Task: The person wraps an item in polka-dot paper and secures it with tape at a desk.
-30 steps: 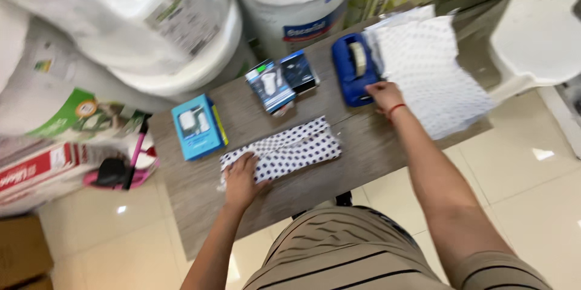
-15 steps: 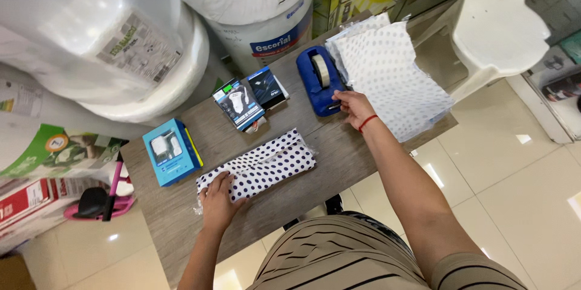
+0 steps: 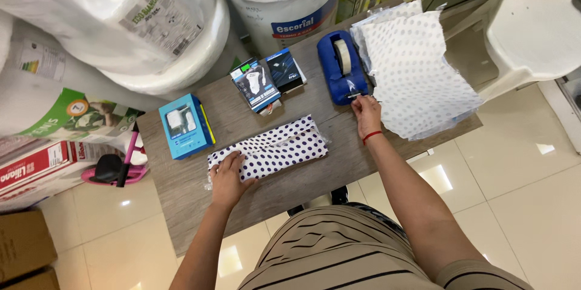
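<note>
White plastic chair [image 3: 538,29] cut off at the right edge, wrapped rolls [image 3: 121,17] cropped at top, tape end under right hand [image 3: 367,114] too small to tell

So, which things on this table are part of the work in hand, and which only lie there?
In the work:
left hand pressing on the dotted parcel
right hand at the blue tape dispenser

Only lying there:
stack of dotted sheets
light blue box
two small dark packages
</note>
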